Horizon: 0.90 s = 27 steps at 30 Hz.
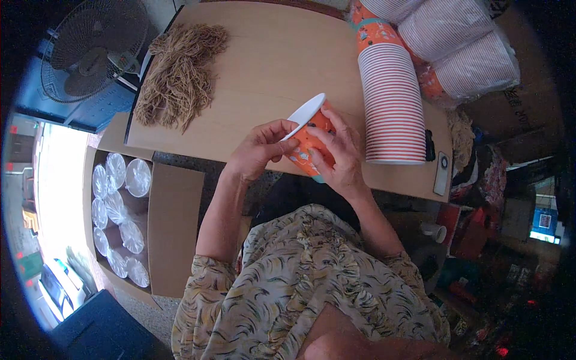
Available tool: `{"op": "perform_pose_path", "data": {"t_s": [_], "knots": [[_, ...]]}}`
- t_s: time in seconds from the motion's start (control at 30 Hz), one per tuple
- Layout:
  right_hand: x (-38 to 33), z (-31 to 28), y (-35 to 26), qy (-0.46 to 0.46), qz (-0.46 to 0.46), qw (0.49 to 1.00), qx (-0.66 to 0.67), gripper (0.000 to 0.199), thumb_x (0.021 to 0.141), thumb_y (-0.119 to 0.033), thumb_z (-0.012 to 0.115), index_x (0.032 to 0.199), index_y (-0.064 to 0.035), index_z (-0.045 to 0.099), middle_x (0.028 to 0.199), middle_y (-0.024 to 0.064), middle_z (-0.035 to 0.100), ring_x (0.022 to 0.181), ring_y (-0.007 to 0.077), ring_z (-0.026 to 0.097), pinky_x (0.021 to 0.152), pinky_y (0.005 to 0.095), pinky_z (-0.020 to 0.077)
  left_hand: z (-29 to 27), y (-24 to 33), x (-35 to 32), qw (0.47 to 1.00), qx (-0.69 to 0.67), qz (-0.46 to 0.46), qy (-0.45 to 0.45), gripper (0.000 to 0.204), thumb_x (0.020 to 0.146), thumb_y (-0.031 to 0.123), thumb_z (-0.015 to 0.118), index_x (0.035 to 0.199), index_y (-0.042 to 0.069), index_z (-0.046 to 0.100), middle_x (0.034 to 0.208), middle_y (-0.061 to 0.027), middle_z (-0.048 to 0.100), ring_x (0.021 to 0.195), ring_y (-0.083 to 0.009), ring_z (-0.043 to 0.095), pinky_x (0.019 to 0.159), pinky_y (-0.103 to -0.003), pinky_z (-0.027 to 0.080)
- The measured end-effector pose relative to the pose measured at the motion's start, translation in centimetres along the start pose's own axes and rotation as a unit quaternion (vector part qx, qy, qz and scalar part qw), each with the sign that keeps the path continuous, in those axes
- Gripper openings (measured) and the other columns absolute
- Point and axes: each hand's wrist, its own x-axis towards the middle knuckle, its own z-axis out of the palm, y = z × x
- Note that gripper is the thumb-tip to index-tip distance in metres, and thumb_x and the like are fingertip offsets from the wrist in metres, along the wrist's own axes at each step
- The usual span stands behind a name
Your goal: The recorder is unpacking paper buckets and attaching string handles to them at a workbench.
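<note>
Far left: a wire-caged floor fan [90, 51], round and dark. Below it, an open cardboard box [174, 234] on the floor, packed with upright bundles wrapped in clear, shiny plastic [123, 210], round tops showing. On the pale wooden desk [270, 66], toward its left end, a loose heap of tan fibrous string [180, 75], thin, kinked and tangled. At the near edge of the desk, the left hand [258, 150], fingers curled shut, thumb and fingertips pinching the white rim and wall of an orange paper cup [309, 141]. Cup tipped on its side, mouth turned up and to the left, small printed figures on the wall, held just above the desk edge between both hands. Right hand [336, 153] wrapped over the cup's far side, fingers closed on its body. Just right of that, a tall nested stack of matching cups [393, 102] lying along the desk, ribbed with many red and white rims. Further right, more stacked cups in clear plastic sleeves [462, 48], piled on a cardboard carton [528, 114]. A small black remote-like object [443, 173] at the right corner of the desk.
</note>
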Motion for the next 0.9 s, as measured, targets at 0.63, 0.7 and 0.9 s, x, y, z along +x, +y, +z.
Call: {"op": "perform_pose_path", "data": {"t_s": [0.63,0.7,0.9], "knots": [[-1.3,-1.5,1.9,0.031,0.094,0.981,0.166,0.09,0.073,-0.024,0.084,0.144,0.0007,0.035,0.15,0.0237,0.035,0.141,0.0353,0.035,0.116,0.0464,0.0297,2.9,1.6,-2.6,0.974,0.179,0.138,-0.002,0.013,0.095,0.0,0.061,0.107,0.0,0.067,0.091,-0.0018,0.07,0.083,-0.0086,0.066,0.075,-0.026,0.056],[-0.8,-2.5,1.7,0.012,0.093,0.989,0.114,0.112,0.062,-0.036,0.092,0.149,-0.0003,0.03,0.151,0.0239,0.033,0.141,0.0374,0.034,0.117,0.0478,0.0278,2.8,0.9,-2.8,0.97,0.182,0.157,-0.016,0.014,0.094,-0.001,0.061,0.107,0.0,0.067,0.091,-0.0023,0.071,0.084,-0.0086,0.066,0.075,-0.026,0.056],[-1.4,-1.5,1.5,0.002,0.063,0.991,0.116,0.107,0.054,-0.037,0.095,0.14,-0.007,0.04,0.149,0.0236,0.036,0.136,0.0401,0.039,0.111,0.0492,0.0336,2.4,-0.7,-3.1,0.981,0.135,0.13,-0.051,0.017,0.092,-0.004,0.061,0.108,0.0,0.067,0.097,-0.0027,0.07,0.09,-0.0088,0.065,0.078,-0.024,0.055]]}}
